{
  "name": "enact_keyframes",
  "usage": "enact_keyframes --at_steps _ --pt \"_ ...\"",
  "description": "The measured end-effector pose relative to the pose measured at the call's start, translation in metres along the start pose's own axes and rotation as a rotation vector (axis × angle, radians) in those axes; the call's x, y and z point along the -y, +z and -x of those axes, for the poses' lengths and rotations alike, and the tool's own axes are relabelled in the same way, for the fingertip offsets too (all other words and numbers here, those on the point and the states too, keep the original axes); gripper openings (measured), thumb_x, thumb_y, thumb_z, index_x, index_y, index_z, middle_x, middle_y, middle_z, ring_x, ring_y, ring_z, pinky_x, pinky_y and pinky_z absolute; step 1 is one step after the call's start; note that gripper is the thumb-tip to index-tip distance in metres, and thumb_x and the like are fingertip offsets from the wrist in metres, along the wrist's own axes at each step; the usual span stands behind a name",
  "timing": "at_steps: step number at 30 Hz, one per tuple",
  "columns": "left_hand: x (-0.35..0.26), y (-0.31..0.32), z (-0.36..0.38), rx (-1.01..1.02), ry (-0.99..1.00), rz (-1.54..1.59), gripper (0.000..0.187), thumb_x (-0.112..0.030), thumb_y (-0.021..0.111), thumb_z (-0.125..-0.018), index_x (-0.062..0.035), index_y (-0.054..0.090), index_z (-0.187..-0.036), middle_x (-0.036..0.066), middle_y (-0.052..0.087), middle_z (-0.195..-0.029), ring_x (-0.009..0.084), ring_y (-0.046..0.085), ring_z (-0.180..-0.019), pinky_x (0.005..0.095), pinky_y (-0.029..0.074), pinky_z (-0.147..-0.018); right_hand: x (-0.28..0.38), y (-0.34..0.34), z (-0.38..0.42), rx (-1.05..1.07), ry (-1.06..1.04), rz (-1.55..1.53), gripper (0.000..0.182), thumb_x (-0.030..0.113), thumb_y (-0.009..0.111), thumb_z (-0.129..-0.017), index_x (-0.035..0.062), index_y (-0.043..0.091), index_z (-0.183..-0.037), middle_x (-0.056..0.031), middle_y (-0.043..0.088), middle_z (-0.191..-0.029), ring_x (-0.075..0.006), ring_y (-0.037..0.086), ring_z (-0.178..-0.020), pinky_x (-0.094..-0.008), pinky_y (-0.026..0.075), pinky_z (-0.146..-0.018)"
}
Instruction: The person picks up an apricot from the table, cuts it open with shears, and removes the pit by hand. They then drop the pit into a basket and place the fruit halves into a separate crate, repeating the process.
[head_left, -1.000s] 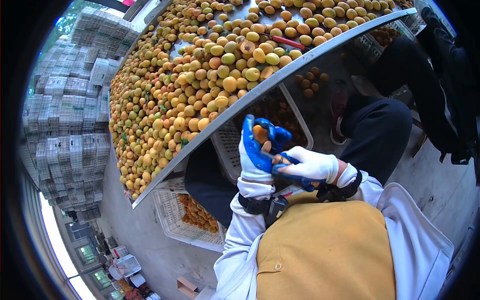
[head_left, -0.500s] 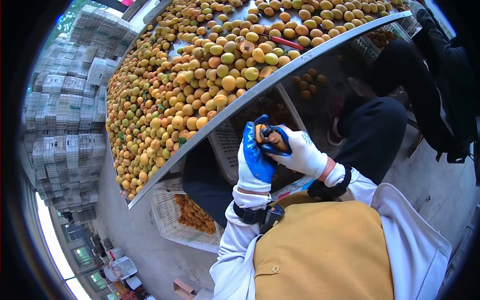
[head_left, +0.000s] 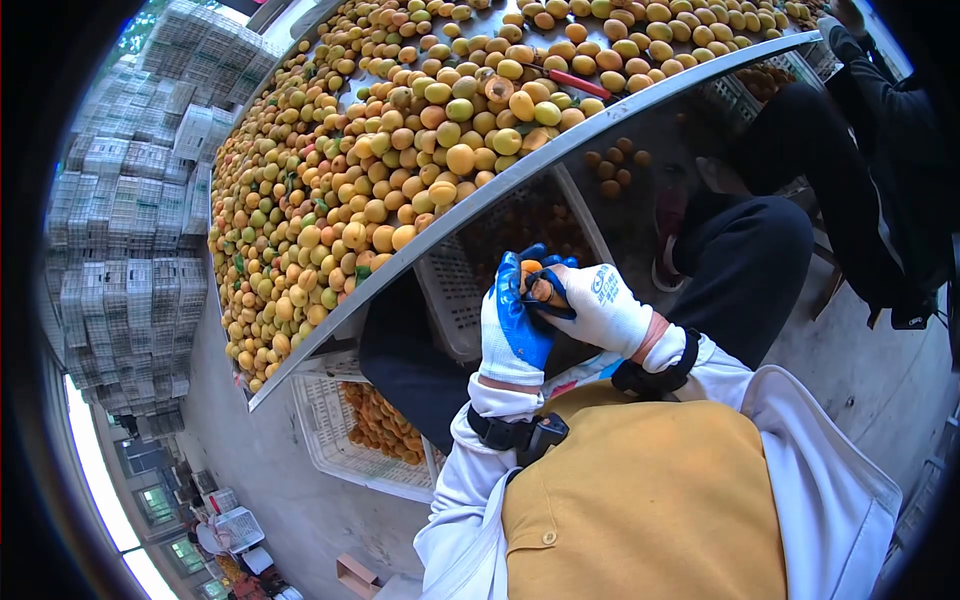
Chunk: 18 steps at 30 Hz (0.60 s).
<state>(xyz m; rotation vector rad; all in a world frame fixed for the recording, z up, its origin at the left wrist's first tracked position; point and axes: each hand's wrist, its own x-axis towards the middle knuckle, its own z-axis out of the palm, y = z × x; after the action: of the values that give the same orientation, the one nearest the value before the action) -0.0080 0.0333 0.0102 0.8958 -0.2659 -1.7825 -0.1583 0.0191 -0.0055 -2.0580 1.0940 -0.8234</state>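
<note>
Both hands wear white gloves with blue palms and meet below the metal edge of the table. My left hand has its fingers closed round an orange apricot. My right hand is closed against it, and a small dark and brown object shows between thumb and fingers, too small to name. Whole apricots cover the table above my hands. A red-handled tool lies among them. Under the table, a crate stands just behind my hands.
At lower left a white crate holds orange apricot pieces. Several apricots lie under the table. A co-worker in dark clothes sits at the right. Tall stacks of crates stand at the left.
My right hand has turned slightly and its fingers are drawn closer to my left hand. Less of the brown object shows. The view has shifted a little.
</note>
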Motion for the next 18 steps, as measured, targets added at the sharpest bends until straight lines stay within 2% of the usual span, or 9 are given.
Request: enact_keyframes --at_steps 5,7,8,10,12,14,16,18 --pt "0.001 -0.003 -0.002 0.019 0.04 -0.024 0.05 -0.042 0.054 -0.107 0.0023 0.06 -0.13 0.019 0.067 -0.121 0.0333 0.066 -0.116 0.0468 0.051 -0.107 0.0 0.005 0.001 -0.102 0.035 -0.032 0.033 0.025 0.077 -0.088 0.005 0.063 -0.109 -0.0186 0.072 -0.085 -0.0388 0.072 -0.078 -0.0432 0.057 -0.068" --pt "-0.004 0.007 0.004 -0.128 0.083 -0.121 0.048 -0.039 0.051 -0.108 0.0028 0.06 -0.129 0.021 0.069 -0.117 0.0346 0.068 -0.11 0.0474 0.051 -0.107 0.003 0.007 0.002 -0.273 0.065 -0.225 0.028 0.021 0.077 -0.087 0.0052 0.063 -0.106 -0.0191 0.071 -0.084 -0.0401 0.07 -0.077 -0.0437 0.056 -0.067" --pt "-0.009 0.006 0.006 -0.127 0.084 -0.121 0.048 -0.039 0.051 -0.108 0.0028 0.06 -0.129 0.021 0.069 -0.117 0.0346 0.068 -0.11 0.0474 0.051 -0.107 0.002 0.005 0.001 -0.273 0.063 -0.225 0.028 0.021 0.077 -0.087 0.0052 0.063 -0.106 -0.0191 0.071 -0.084 -0.0401 0.07 -0.077 -0.0437 0.056 -0.067" --pt "-0.033 -0.002 0.015 0.015 0.192 0.045 0.045 -0.037 0.05 -0.109 0.0025 0.064 -0.125 0.018 0.072 -0.112 0.0334 0.07 -0.105 0.0459 0.055 -0.102 0.004 -0.002 0.0 -0.331 0.095 -0.25 0.025 0.018 0.076 -0.088 0.0045 0.064 -0.105 -0.0195 0.07 -0.084 -0.041 0.069 -0.077 -0.0442 0.055 -0.067" --pt "-0.072 -0.023 0.038 -0.041 0.412 0.018 0.044 -0.034 0.049 -0.108 0.0029 0.061 -0.128 0.019 0.072 -0.111 0.0364 0.07 -0.106 0.0496 0.054 -0.102 0.003 -0.005 0.001 -0.328 0.157 -0.256 0.023 0.019 0.075 -0.089 0.0042 0.064 -0.103 -0.0201 0.07 -0.084 -0.0412 0.069 -0.077 -0.0452 0.055 -0.067" --pt "-0.114 -0.053 0.07 -0.199 0.658 -0.228 0.043 -0.032 0.049 -0.108 0.0029 0.059 -0.13 0.018 0.072 -0.111 0.034 0.07 -0.104 0.0513 0.054 -0.102 0.002 -0.006 0.002 -0.256 0.199 -0.195 0.024 0.019 0.075 -0.09 0.0041 0.064 -0.106 -0.0202 0.07 -0.083 -0.041 0.069 -0.077 -0.045 0.055 -0.067" --pt "-0.143 -0.079 0.113 -0.473 0.866 -0.723 0.036 -0.023 0.051 -0.107 0.0042 0.059 -0.128 0.016 0.071 -0.111 0.0298 0.069 -0.105 0.0453 0.051 -0.103 0.001 -0.002 0.005 -0.257 0.212 -0.216 0.027 0.018 0.075 -0.089 0.0045 0.063 -0.109 -0.0209 0.07 -0.082 -0.0407 0.07 -0.078 -0.045 0.055 -0.068" --pt "-0.173 -0.104 0.148 -0.834 0.806 -1.282 0.03 -0.012 0.055 -0.105 0.0059 0.058 -0.129 0.014 0.067 -0.119 0.0249 0.065 -0.109 0.0387 0.048 -0.103 0.007 -0.007 0.004 -0.234 0.231 -0.197 0.029 0.018 0.076 -0.089 0.0051 0.062 -0.11 -0.0209 0.07 -0.082 -0.0406 0.07 -0.078 -0.0449 0.056 -0.068"
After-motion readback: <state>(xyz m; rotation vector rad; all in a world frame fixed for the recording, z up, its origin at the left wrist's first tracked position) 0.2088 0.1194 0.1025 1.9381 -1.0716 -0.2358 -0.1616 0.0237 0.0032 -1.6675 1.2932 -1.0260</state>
